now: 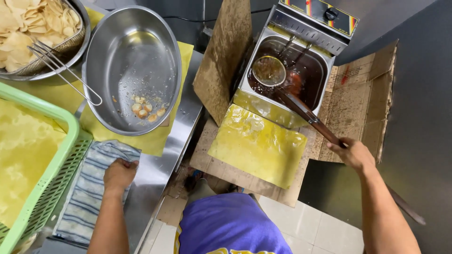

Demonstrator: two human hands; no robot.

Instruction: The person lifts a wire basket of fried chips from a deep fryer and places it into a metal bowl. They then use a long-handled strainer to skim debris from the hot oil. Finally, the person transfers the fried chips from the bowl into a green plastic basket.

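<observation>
My right hand (352, 153) grips the long wooden handle of a mesh skimmer (269, 71), whose round head sits in the dark oil of the electric fryer (301, 33). My left hand (119, 173) rests in a loose fist on a blue-striped cloth (84, 197) lying on the steel counter (162, 160). A large steel bowl (133, 51) beside it holds a few small fried pieces at its bottom.
A second bowl with a wire strainer (28, 66) full of pale chips stands at top left. A green plastic basket (56, 174) lined with yellow paper sits at left. Oily yellow paper (256, 143) and cardboard sheets (221, 56) surround the fryer. White floor tiles lie below.
</observation>
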